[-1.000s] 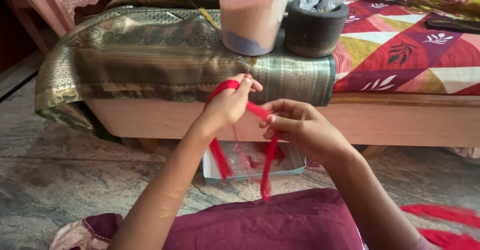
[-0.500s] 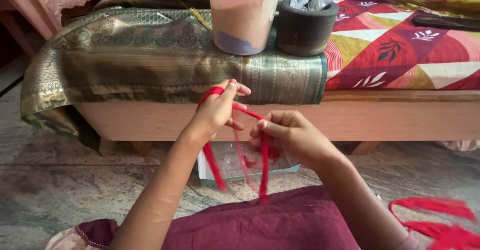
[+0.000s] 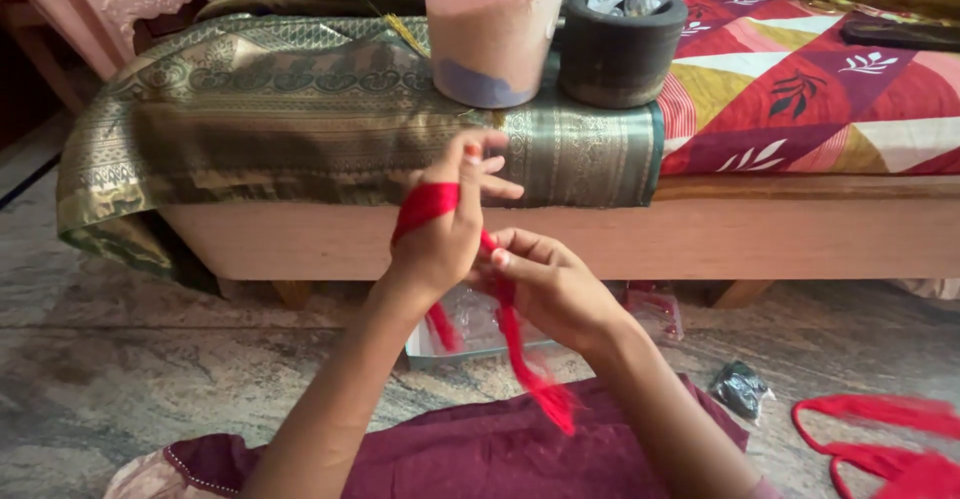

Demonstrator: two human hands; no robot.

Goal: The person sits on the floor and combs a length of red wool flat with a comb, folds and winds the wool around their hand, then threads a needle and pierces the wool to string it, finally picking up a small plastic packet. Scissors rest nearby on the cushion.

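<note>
Winding step judged in hand: a long red fabric ribbon strip [image 3: 510, 344] is looped over the left hand [image 3: 440, 244], which is raised before the wooden bed edge [image 3: 800, 239], grip clenched on the wrap. The right hand [image 3: 555, 289] is pinched on the strip's trailing length above the maroon cloth [image 3: 480, 454]. Steady tension is judged needed next.

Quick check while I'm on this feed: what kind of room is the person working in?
Most likely a bedroom at home. A low wooden bed carries a patterned bedsheet and a folded green-gold sari, and the person sits on a stone floor, both hands working a red ribbon.
</note>
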